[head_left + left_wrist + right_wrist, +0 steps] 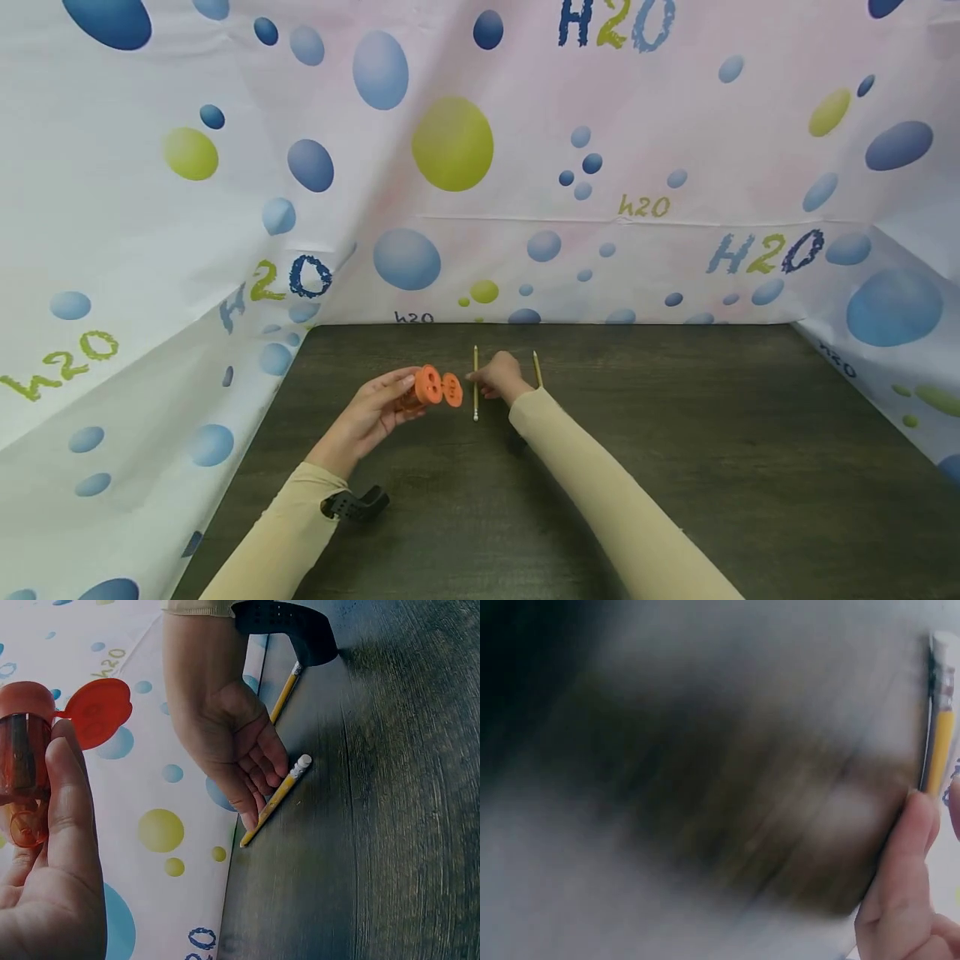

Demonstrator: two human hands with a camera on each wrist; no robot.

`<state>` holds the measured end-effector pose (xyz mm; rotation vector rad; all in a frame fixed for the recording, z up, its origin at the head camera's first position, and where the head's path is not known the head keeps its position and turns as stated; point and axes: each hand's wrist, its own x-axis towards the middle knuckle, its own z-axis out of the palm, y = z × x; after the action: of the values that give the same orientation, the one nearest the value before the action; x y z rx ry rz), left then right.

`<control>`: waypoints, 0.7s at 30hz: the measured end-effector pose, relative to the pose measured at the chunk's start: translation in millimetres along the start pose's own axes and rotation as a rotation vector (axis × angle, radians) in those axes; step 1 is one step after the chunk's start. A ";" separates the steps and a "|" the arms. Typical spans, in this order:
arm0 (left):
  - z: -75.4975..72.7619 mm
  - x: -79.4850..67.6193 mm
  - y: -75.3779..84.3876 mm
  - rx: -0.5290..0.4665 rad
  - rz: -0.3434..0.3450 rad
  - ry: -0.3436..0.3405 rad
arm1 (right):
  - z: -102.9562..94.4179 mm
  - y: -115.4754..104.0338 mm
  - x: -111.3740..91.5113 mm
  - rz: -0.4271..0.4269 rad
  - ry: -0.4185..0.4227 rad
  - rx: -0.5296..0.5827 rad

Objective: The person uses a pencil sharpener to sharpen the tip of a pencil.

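My left hand [375,412] holds an orange pencil sharpener [427,386] above the table, its round lid [97,712] flipped up on a hinge. Through the see-through body [26,757] in the left wrist view, a darker inside part shows. Over the table, my right hand [501,377] pinches a yellow pencil [476,400] between finger and thumb, one on either side of it. This pencil lies flat, its white eraser [304,760] toward me. To the right lies a second yellow pencil [537,367], partly hidden by the right arm.
The dark wooden table [712,433] reaches back to a white backdrop [525,200] with blue and green dots, which also rises along both sides. A black strap [356,504] sits on my left wrist. Much of the right wrist view is blurred.
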<state>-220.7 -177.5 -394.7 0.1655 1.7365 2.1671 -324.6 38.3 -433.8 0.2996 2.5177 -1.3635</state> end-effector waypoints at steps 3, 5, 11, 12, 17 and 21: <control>-1.0 -0.6 0.3 -0.001 0.001 0.006 | 1.9 -4.1 -5.2 -0.076 -0.001 -0.096; -1.5 -0.9 0.6 -0.003 0.002 0.004 | 2.8 -6.4 -8.2 -0.114 0.002 -0.142; -1.0 -2.1 1.5 -0.009 -0.001 -0.012 | 4.8 -8.0 -12.3 -0.119 0.038 -0.210; -1.0 -2.3 1.4 -0.010 -0.001 -0.013 | 5.1 -8.0 -12.5 -0.113 0.039 -0.212; -2.3 -3.2 -0.1 -0.013 -0.001 -0.020 | 5.2 -7.3 -13.2 -0.091 0.039 -0.190; -2.7 -4.2 -1.1 -0.018 -0.005 -0.020 | 5.3 -4.5 -13.5 -0.074 0.048 -0.145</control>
<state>-217.5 -181.3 -395.8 0.1772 1.7041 2.1690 -312.5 30.7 -428.7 0.2145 2.6746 -1.2048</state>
